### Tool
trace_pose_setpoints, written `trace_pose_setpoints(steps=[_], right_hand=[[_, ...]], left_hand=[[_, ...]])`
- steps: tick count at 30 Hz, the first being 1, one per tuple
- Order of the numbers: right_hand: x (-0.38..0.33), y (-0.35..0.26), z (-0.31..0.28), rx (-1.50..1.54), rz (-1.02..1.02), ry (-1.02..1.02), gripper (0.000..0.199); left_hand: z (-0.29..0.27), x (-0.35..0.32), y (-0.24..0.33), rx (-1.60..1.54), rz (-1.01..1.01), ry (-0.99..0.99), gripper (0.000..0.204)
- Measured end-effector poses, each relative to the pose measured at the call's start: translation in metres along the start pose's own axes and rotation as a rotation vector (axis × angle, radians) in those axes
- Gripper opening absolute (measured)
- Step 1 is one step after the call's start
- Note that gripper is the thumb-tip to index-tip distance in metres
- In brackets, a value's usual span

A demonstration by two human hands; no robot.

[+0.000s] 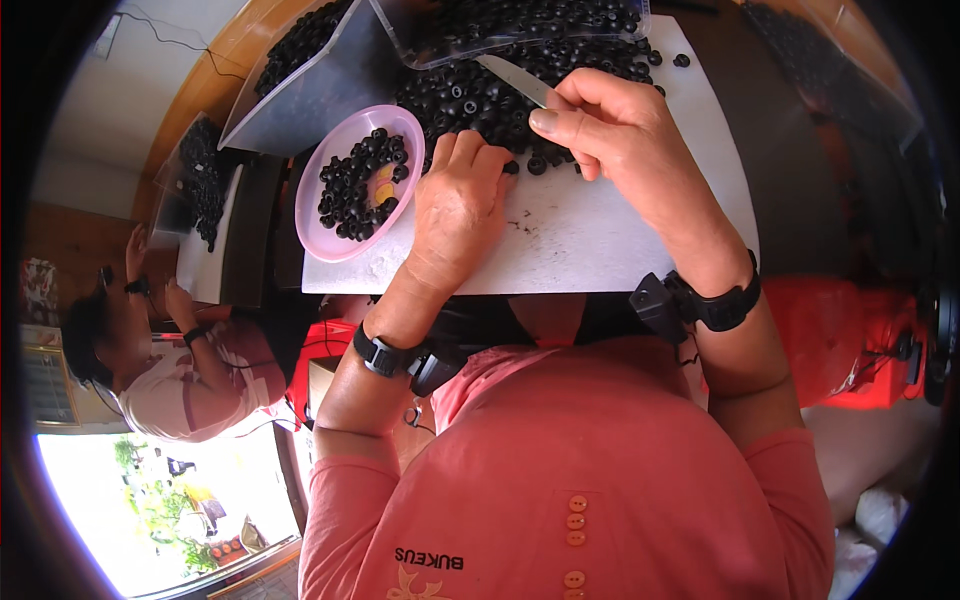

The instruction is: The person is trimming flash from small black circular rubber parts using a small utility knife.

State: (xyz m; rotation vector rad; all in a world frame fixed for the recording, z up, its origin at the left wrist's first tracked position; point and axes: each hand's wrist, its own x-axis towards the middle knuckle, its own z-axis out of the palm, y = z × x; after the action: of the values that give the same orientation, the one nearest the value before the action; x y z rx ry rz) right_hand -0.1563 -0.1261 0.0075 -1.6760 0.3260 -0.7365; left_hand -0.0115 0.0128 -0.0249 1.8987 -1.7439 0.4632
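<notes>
My right hand (pixel 625 135) grips a knife (pixel 515 78) between thumb and fingers, its thin metal blade pointing up and left over a pile of small black ring-like parts (pixel 465 105). My left hand (pixel 458 205) lies low on the white tabletop (pixel 600 240), fingers curled and closed. A small black part (pixel 511 168) shows at its thumb side, apparently pinched there. Just left of that hand stands a pink bowl (pixel 310 210), partly filled with the same black parts; something yellow shows at its bottom.
Clear plastic bins (pixel 300 95) with more black parts stand at the table's far side. A few parts lie loose near the far right edge. To the left, another person (pixel 190 375) sits at a separate white table (pixel 205 265) with a black heap. Red plastic seats (pixel 820 340) are at the right.
</notes>
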Motion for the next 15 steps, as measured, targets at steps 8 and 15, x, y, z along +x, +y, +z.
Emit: trace_pose_setpoints(steps=[8, 15], right_hand=[[-0.001, 0.005, 0.004, -0.099, -0.005, -0.064, 0.028], [-0.001, 0.01, 0.006, -0.221, 0.011, -0.19, 0.029]], left_hand=[[-0.018, -0.006, 0.012, -1.298, -0.669, 0.004, 0.019], [-0.011, -0.011, 0.007, -1.677, -0.779, 0.051, 0.019]])
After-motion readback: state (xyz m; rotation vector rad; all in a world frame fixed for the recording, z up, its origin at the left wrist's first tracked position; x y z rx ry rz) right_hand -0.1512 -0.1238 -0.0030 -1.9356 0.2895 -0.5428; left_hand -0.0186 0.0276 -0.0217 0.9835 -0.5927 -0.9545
